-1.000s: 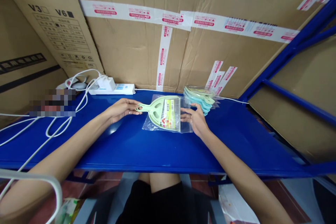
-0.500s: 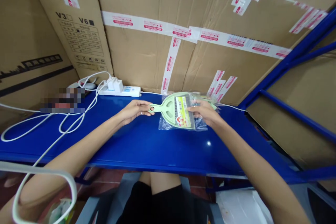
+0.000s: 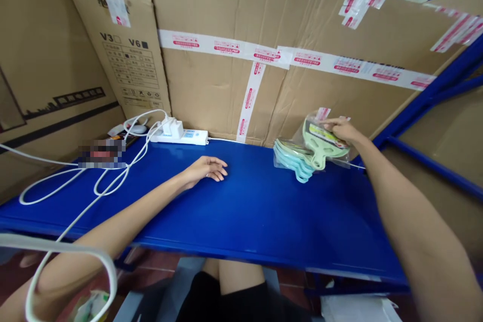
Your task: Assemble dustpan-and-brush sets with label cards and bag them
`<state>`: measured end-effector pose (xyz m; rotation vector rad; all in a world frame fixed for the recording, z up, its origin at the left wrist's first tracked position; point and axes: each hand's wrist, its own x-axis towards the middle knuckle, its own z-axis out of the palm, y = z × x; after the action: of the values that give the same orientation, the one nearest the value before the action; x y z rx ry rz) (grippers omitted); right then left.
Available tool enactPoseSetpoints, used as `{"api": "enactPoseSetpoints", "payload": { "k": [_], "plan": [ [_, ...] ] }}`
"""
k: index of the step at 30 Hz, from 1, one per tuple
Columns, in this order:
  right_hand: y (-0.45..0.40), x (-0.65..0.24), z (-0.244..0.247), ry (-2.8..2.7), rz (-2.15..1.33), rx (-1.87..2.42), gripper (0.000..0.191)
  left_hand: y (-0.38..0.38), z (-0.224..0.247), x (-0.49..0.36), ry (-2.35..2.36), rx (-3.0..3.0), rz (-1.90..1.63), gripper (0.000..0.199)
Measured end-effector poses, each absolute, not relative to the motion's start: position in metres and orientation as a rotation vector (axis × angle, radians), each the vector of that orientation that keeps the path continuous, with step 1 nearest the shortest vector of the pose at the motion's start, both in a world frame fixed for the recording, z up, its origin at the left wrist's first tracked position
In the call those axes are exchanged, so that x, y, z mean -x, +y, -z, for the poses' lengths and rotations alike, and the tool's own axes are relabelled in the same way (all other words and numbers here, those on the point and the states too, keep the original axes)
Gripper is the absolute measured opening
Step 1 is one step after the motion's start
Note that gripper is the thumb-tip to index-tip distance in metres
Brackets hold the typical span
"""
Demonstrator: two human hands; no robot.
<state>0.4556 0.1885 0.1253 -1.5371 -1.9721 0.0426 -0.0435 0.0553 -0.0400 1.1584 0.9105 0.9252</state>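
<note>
My right hand (image 3: 338,130) grips the upper edge of a light green plastic paddle-shaped item (image 3: 325,146) in a clear bag. It has a rounded body, cut-outs, a yellow-and-black label and a short handle with a hole, now pointing toward me. The item is over the right side of a stack of similar bagged pieces (image 3: 293,157), light blue and green, at the back right of the table; whether it rests on them I cannot tell. My left hand (image 3: 206,170) is at the table's middle left, empty, fingers apart and slightly bent, a ring on one finger.
The blue table (image 3: 241,211) backs onto a taped cardboard wall (image 3: 204,85). A white power strip (image 3: 192,137) with plugs stands at the back left. White cables (image 3: 101,181) loop across the left side. A blue metal frame (image 3: 426,105) rises on the right.
My right hand has carried the green bagged item right, to the stack, and its handle has turned from left to toward me. My left hand has let go of the handle.
</note>
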Motion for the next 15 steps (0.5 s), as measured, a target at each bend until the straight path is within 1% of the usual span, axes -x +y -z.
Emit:
{"api": "enactPoseSetpoints", "payload": {
  "k": [4, 7, 9, 11, 13, 15],
  "plan": [
    [0.211, -0.423, -0.1, -2.101, -0.163, 1.591, 0.018, 0.055, 0.038, 0.043, 0.934, -1.17, -0.905, 0.033],
    [0.211, -0.405, -0.097, -2.173, -0.104, 1.65, 0.015, 0.055, 0.035, 0.044, 0.961, -1.174, -0.911, 0.034],
    [0.194, -0.404, -0.104, -2.133, 0.025, 1.642, 0.02, 0.055, 0.036, 0.044, 0.964, -1.172, -0.913, 0.034],
    [0.162, -0.408, -0.112, -2.075, 0.155, 1.623, 0.029, 0.056, 0.038, 0.043, 0.964, -1.165, -0.913, 0.033],
    [0.123, -0.41, -0.112, -2.066, 0.175, 1.666, 0.038, 0.058, 0.04, 0.042, 0.973, -1.162, -0.913, 0.031],
    [0.087, -0.405, -0.102, -2.078, 0.13, 1.656, 0.05, 0.058, 0.041, 0.041, 0.987, -1.176, -0.908, 0.03]
  ]
}}
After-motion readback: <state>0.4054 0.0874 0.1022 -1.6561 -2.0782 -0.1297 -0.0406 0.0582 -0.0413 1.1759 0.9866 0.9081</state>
